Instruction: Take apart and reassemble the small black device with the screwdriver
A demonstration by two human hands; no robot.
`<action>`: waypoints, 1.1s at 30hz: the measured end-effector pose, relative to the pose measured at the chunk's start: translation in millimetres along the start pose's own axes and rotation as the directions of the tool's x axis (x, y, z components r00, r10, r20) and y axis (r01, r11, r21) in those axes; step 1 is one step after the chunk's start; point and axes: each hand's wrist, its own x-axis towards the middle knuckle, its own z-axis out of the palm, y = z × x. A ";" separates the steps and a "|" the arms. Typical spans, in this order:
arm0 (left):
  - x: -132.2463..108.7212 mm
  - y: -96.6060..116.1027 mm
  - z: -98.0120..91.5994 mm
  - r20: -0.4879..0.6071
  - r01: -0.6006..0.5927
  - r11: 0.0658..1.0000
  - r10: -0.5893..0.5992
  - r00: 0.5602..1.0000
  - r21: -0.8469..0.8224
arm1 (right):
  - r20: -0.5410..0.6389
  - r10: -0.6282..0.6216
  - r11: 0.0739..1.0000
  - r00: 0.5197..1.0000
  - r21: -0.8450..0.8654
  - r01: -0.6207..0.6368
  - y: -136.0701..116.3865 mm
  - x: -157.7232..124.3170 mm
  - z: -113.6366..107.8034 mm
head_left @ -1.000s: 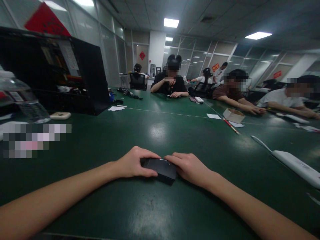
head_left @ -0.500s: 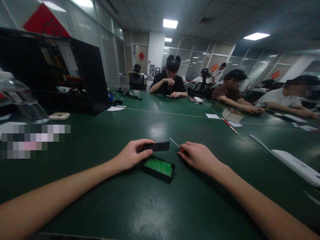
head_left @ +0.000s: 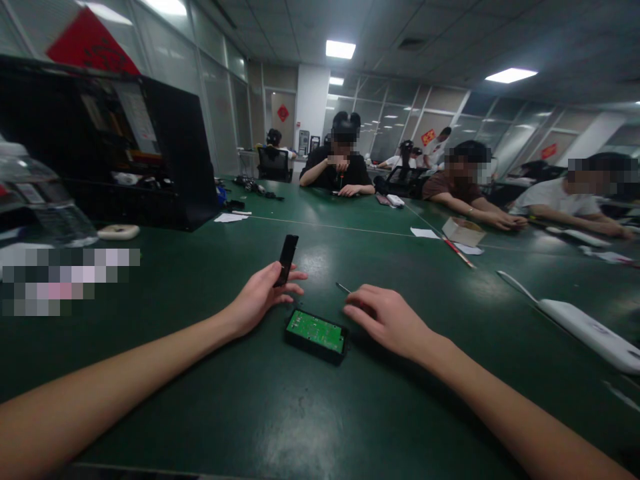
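My left hand (head_left: 263, 290) grips a flat black cover (head_left: 287, 257) by its lower end, thumb on its face, the cover tilted up on edge. Below and to the right, a black plastic case (head_left: 314, 349) lies on the table with its top off, and a green circuit board (head_left: 317, 330) sits inside it. My right hand (head_left: 385, 310) is closed around a screwdriver (head_left: 343, 287). Only the thin metal shaft shows, pointing left and away; its handle is hidden in the fingers. That hand is just right of the case, apart from it.
A plastic bottle (head_left: 50, 200) and a large black open cabinet (head_left: 190, 153) stand at left. A white device (head_left: 585, 330) with a strap lies at right. Farther off are a small box (head_left: 464, 231), a red stick (head_left: 459, 253) and paper. Several people sit around the green table (head_left: 200, 420).
My left hand has turned the cover from level to upright and moved it left, away from over the case. The right hand has shifted slightly left, and less of the screwdriver shows.
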 end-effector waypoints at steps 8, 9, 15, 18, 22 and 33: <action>-5.9 5.3 9.3 0.088 0.163 0.972 -0.150 0.985 -0.167 | 0.159 -0.043 0.977 0.986 0.213 0.008 -25.8 -5.8 10.2; -8.6 5.0 13.2 0.090 0.177 0.967 -0.163 0.983 -0.184 | 0.157 -0.043 0.974 0.987 0.224 0.007 -26.7 -6.1 11.0; -29.0 4.2 41.3 -0.022 0.142 0.958 -0.152 0.988 -0.248 | 0.095 -0.070 0.953 0.993 0.300 0.039 -31.1 -6.2 18.8; -32.1 6.6 43.8 -0.033 0.149 0.947 -0.165 0.986 -0.286 | 0.075 -0.108 0.930 0.991 0.359 0.074 -33.5 -7.1 22.7; -30.3 8.5 38.3 -0.021 0.166 0.925 -0.184 0.983 -0.341 | 0.047 -0.111 0.881 0.993 0.466 0.076 -36.3 -8.9 25.6; -21.6 18.7 27.9 0.029 0.148 0.868 -0.153 0.988 -0.474 | 0.184 0.084 0.361 0.979 0.911 -0.202 -31.1 -4.4 40.3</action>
